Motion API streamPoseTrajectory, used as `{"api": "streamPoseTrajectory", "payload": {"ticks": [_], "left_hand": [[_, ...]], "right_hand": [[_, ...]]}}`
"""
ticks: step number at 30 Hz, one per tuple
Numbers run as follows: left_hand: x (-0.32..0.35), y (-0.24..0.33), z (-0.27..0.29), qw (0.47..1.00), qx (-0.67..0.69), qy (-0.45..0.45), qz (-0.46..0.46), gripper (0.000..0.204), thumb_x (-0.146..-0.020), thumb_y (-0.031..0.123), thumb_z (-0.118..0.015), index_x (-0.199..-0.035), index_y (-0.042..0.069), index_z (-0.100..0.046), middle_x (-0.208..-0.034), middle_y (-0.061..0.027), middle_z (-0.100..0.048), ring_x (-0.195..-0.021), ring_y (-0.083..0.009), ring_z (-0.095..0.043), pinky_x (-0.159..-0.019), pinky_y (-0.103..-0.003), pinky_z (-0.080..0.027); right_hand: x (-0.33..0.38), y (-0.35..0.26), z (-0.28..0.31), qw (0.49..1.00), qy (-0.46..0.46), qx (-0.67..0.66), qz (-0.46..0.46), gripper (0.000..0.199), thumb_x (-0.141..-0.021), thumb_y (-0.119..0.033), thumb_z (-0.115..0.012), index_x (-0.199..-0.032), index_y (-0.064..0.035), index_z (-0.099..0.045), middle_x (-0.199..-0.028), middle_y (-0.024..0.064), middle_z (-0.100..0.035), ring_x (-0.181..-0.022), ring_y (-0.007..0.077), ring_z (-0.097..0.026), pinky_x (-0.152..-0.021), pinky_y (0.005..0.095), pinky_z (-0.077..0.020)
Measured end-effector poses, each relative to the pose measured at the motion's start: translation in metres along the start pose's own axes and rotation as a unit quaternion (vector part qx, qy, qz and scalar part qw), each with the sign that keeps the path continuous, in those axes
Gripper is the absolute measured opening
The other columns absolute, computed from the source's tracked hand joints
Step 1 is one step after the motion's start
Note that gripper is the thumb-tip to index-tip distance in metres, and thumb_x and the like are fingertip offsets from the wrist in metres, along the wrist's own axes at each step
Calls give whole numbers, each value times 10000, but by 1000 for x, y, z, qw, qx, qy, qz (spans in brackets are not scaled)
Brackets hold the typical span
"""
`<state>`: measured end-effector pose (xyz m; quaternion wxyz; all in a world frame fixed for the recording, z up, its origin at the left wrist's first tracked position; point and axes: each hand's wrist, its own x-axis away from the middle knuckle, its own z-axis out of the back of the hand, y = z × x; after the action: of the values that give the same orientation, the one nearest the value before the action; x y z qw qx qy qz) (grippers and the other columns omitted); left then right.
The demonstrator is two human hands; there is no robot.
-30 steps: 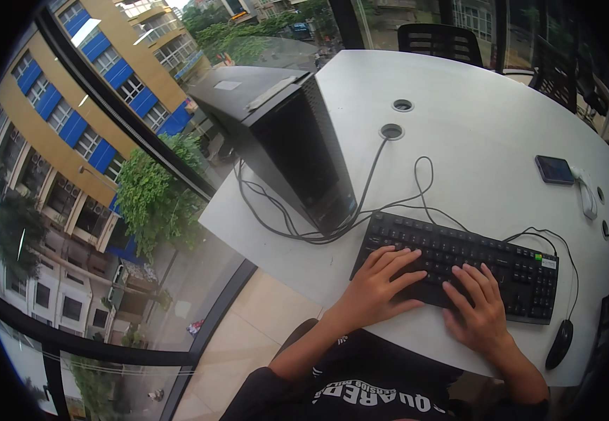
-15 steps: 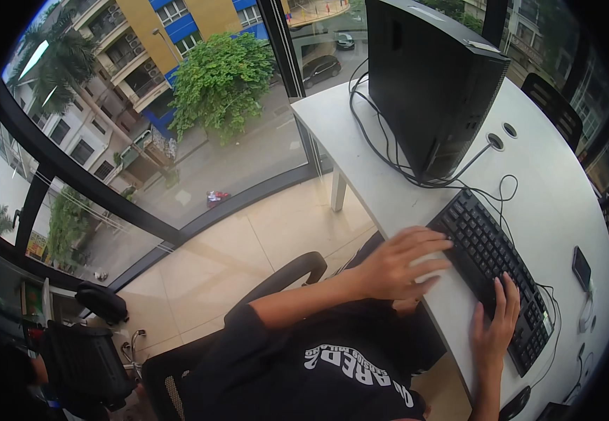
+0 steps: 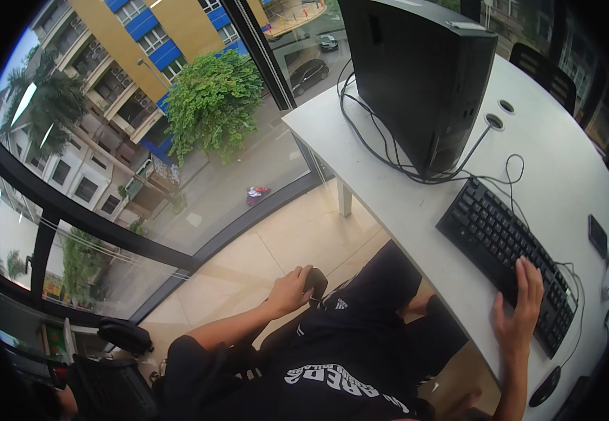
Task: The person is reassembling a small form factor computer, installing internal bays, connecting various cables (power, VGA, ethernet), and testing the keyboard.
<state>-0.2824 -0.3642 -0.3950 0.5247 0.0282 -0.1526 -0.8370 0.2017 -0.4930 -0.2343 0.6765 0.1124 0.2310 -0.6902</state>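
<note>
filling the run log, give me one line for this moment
left hand: gripping chair armrest | right hand: flat on black keyboard | desk: white, computer tower behind keyboard | person: seated

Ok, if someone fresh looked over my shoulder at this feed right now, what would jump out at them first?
Probably the tall black computer tower at the far end of the white desk, cables trailing toward the black keyboard. The right hand rests on the keyboard's near end, while the left hand grips the chair armrest away from the desk. The floor-to-ceiling window on the left overlooks a street far below.
</note>
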Motion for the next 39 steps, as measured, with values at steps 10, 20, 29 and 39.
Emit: {"api": "streamPoseTrajectory", "payload": {"ticks": [10, 20, 29, 39], "left_hand": [[13, -21, 3, 1000, 19, 12, 0, 625, -844, 215, -758, -1385, 44, -496, -1103, -180, -653, -938, -393, -695, -767, -481, -581], [20, -17, 0, 999, 27, 29, 2, 571, -836, 210, -751, -1331, 31, -529, -1216, -211, -668, -1000, -417, -696, -830, -502, -575], [54, -46, 5, 992, 70, 66, 87, 534, -857, 313, -757, -1295, 64, -581, -1041, -237, -724, -953, -459, -696, -831, -508, -558], [113, -96, -7, 987, 117, 76, 80, 618, -854, 306, -758, -1366, 61, -514, -1107, -267, -699, -1022, -474, -671, -833, -522, -547]], "right_hand": [[3, -4, -3, 999, 17, 26, -20, 731, -772, -60, -706, -1465, 0, -482, -1521, 182, -485, -1432, 379, -430, -1228, 522, -303], [6, -5, -1, 999, 33, 23, -17, 636, -761, -47, -725, -1384, -56, -601, -1506, 181, -490, -1412, 380, -448, -1215, 539, -320], [11, 2, -4, 998, 48, 34, -9, 664, -786, -79, -733, -1425, -68, -556, -1508, 162, -488, -1403, 388, -445, -1213, 515, -325], [94, -48, 0, 990, 87, 50, 95, 471, -779, -10, -683, -1247, -24, -623, -1406, 213, -555, -1317, 414, -531, -1162, 568, -391]]}}
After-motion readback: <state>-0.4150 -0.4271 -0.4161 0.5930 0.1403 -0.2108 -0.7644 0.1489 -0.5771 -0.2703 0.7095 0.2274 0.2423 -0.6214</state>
